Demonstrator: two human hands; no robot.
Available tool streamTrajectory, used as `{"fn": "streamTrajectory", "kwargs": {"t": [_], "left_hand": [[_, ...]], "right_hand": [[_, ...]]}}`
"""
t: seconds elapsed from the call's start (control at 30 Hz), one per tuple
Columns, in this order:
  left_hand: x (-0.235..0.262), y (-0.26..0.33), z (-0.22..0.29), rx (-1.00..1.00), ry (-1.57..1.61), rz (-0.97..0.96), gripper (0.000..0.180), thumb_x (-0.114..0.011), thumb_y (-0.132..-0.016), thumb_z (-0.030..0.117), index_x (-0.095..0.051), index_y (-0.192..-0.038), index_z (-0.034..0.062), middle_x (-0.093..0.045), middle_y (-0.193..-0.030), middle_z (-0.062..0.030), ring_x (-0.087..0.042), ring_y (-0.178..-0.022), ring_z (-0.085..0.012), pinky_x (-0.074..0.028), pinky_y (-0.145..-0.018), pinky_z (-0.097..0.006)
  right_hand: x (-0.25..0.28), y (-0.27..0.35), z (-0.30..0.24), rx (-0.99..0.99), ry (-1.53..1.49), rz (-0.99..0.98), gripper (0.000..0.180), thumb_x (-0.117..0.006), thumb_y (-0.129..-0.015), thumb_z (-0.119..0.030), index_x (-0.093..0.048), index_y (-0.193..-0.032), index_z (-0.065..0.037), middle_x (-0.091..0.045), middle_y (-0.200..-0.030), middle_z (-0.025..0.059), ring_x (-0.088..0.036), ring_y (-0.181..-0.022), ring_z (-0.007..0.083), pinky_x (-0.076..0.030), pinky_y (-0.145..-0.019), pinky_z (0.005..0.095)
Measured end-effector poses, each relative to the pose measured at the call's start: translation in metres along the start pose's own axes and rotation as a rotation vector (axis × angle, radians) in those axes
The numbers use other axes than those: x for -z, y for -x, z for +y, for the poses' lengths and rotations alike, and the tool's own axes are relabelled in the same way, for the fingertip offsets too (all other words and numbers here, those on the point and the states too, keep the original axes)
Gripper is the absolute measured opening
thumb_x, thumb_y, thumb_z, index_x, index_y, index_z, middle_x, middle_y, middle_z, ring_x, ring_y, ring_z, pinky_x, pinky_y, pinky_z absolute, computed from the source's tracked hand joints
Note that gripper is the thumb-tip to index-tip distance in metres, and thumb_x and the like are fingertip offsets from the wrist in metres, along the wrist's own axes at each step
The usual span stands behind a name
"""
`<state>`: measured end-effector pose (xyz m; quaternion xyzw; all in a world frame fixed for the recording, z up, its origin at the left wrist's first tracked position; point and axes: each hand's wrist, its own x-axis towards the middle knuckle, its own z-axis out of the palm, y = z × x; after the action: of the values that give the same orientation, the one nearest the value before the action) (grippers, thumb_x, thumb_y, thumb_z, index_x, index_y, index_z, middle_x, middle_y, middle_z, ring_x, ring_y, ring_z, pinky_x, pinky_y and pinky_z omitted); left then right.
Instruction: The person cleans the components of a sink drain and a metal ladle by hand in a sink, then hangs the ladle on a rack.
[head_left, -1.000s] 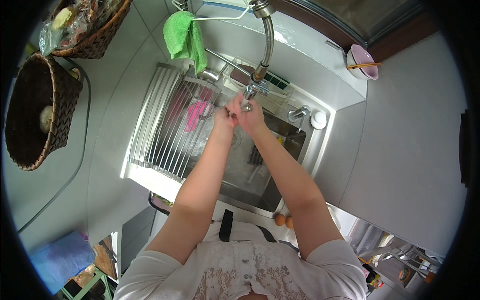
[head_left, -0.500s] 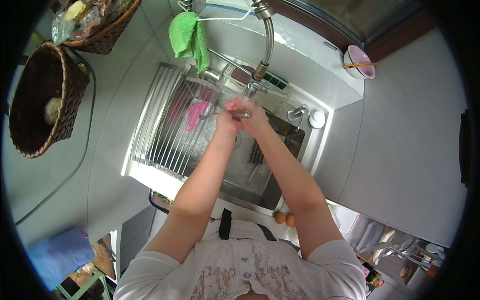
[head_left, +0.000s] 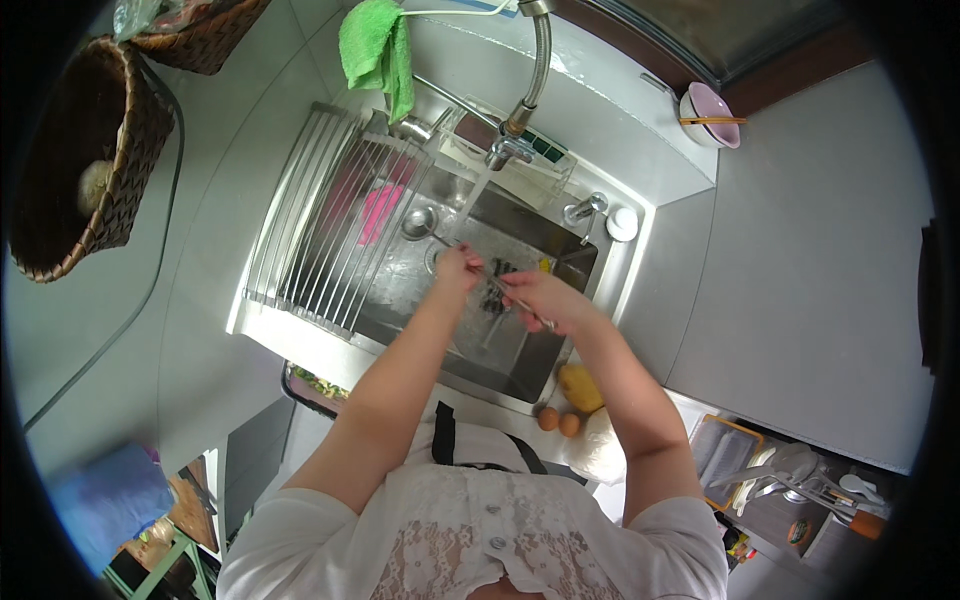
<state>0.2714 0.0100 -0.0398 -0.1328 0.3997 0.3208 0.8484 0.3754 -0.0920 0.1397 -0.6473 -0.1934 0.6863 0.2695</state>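
Over the sink (head_left: 480, 375) I hold a metal ladle (head_left: 419, 222), its round bowl pointing to the far left and its handle slanting down to the right. My left hand (head_left: 459, 266) is closed around the handle near the bowl. My right hand (head_left: 548, 298) grips the handle closer to its end, with the fingers curled about it. Water runs from the faucet (head_left: 508, 150) into the sink beyond my hands. Beneath them, a dark slotted item (head_left: 497, 290) lies on the sink floor, partly hidden.
A roll-up drying rack (head_left: 320, 230) covers the sink's left side, with a pink item (head_left: 379, 213) beneath. A green towel (head_left: 375, 60) hangs behind. Eggs (head_left: 549, 419) and a yellowish lump (head_left: 580, 388) sit at the front edge. A bowl (head_left: 712, 115) with chopsticks stands far right.
Both hands have come nearer from under the faucet, and the right has moved right along the ladle's handle. The ladle's bowl now shows. The whole view has shifted slightly.
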Motion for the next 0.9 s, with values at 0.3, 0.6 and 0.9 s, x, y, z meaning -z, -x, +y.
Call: {"fn": "streamTrajectory", "kwargs": {"t": [0.3,0.6,0.9], "left_hand": [[0.024,-0.012,0.044,0.046,-0.236,0.006,0.015,-0.037,-0.088,0.004,-0.050,-0.089,-0.0037,-0.055,-0.075,-0.0110,-0.054,-0.059,-0.0172,-0.047,-0.054,-0.028],[0.033,-0.011,0.045,-0.095,-0.829,0.138,0.013,-0.059,-0.074,-0.004,-0.056,-0.086,-0.0057,-0.059,-0.078,-0.0129,-0.059,-0.069,-0.0215,-0.051,-0.057,-0.030],[0.025,-0.015,0.047,0.048,-0.755,-0.001,0.019,-0.059,-0.081,0.007,-0.053,-0.096,-0.0023,-0.057,-0.092,-0.0114,-0.057,-0.074,-0.0218,-0.051,-0.065,-0.030]], "right_hand": [[-0.012,0.105,0.038,-0.024,-0.296,0.005,0.039,-0.044,-0.087,-0.009,-0.042,-0.126,-0.003,-0.051,-0.077,0.0030,-0.036,-0.040,0.0065,-0.026,-0.034,0.0202],[-0.019,0.161,0.067,-0.021,-0.346,0.048,0.040,-0.039,-0.092,-0.009,-0.036,-0.131,-0.005,-0.048,-0.073,0.0014,-0.033,-0.040,0.0050,-0.027,-0.035,0.0187],[-0.023,0.163,0.071,-0.003,-0.444,0.054,0.041,-0.041,-0.092,-0.011,-0.035,-0.132,-0.008,-0.048,-0.072,0.0033,-0.033,-0.040,0.0052,-0.027,-0.034,0.0189]]}}
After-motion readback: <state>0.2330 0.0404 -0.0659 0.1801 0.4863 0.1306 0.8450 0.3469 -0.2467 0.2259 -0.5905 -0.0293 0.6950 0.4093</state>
